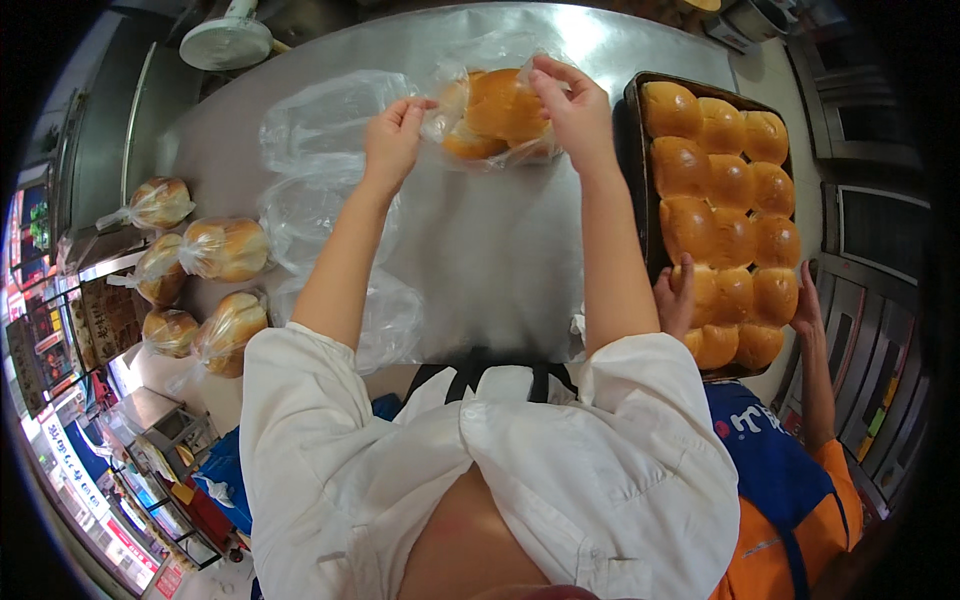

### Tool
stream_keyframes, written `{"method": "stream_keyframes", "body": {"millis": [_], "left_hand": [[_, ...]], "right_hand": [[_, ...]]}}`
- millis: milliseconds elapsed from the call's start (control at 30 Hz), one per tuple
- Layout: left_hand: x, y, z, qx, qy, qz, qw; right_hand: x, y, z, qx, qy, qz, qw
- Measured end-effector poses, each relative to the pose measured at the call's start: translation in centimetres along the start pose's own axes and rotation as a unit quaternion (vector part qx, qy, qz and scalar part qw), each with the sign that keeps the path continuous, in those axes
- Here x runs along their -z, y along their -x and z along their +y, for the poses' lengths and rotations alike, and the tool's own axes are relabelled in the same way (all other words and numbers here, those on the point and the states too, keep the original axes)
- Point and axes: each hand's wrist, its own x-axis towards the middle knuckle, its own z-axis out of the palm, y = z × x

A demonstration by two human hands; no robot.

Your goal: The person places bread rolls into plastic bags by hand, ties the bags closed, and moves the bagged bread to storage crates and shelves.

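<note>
Toward the far side of the steel table, several browned bread buns [504, 106] sit inside a clear plastic bag [448, 124]. My left hand [395, 141] pinches the bag's film at its left side between thumb and fingertips. On the other side, my right hand [576, 109] grips the film at the bag's upper right, its fingers bent close beside the buns. Flat clear bags [330, 124] lie to the left of my left hand, with more of them [386, 315] partly hidden under my left forearm.
Several bagged loaves [225, 249] stand at the left of the steel table [487, 262]. To the right, a co-worker's hands [675, 296] are at a dark baking tray [637, 172] of glossy buns [731, 232]. A white fan [225, 43] stands beyond the far left edge.
</note>
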Motion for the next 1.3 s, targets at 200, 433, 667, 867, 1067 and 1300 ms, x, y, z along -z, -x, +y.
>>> {"method": "stream_keyframes", "body": {"millis": [200,433,667,867,1067,1300], "left_hand": [[2.1,7.6,0.5,0.011,0.019,-0.106,0.994],[2.2,20.8,-0.3,0.028,0.178,-0.28,0.943],[-1.4,30.4,2.2,-0.064,0.06,-0.332,0.939],[-1.8,32.5,4.3,-0.132,0.061,-0.38,0.913],[7.1,31.7,-0.7,-0.358,-0.011,-0.211,0.91],[3.8,30.2,-1.2,-0.298,-0.053,-0.358,0.883]], "right_hand": [[1.0,3.3,-4.4,0.057,-0.063,0.002,0.996],[1.4,9.7,-7.9,0.104,0.004,-0.007,0.995],[-1.7,19.8,-9.4,0.019,-0.012,-0.173,0.985],[-1.6,26.5,-10.9,-0.084,0.073,-0.278,0.954],[-1.6,31.3,-12.7,0.033,0.183,-0.281,0.941],[-0.8,33.0,-10.0,0.258,0.334,-0.115,0.899]]}}
